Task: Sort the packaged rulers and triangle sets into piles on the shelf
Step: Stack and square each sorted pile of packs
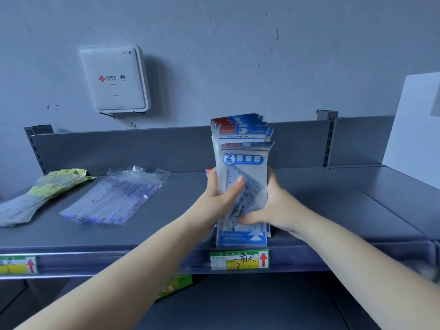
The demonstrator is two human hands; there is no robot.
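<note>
head | grey shelf (pixel 333 210) | grey wall (pixel 238 55) | router (pixel 114 79)

"GEOMETRIC" and a circled "2 PCS" badge mark the triangle set packages (pixel 242 163); a wall-mounted white box (pixel 113 79) carries "WiFi" and a Huawei logo; the shelf-edge price tag (pixel 239 259) bears handwritten characters and a red arrow.
</note>
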